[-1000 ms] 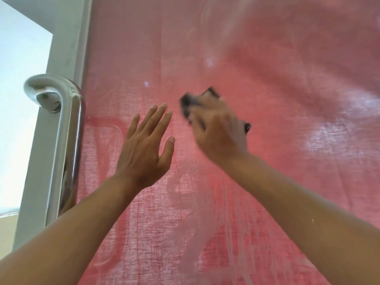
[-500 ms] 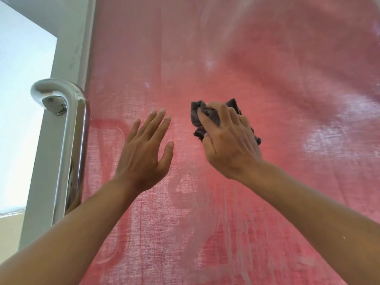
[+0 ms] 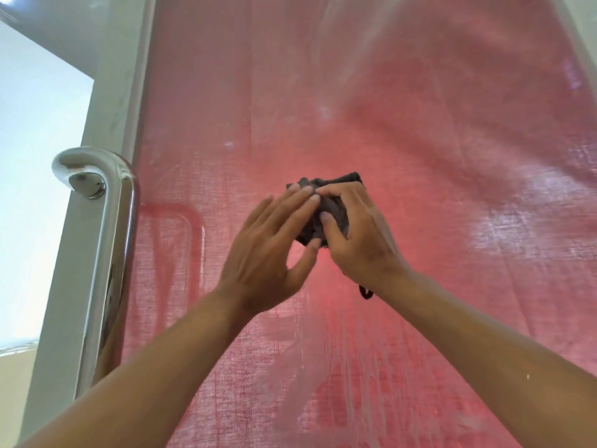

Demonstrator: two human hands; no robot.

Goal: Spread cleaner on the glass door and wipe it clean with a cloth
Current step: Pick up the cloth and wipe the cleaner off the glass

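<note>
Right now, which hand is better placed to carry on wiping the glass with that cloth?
The right hand. Its fingers are curled around the dark cloth, bunched against the glass door. The left hand only touches the cloth's edge with its fingertips.

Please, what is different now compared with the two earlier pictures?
The left hand, earlier open and apart, moved right and now touches the dark cloth together with the right hand. The right hand keeps holding the cloth. The door handle and glass door look unchanged.
</note>
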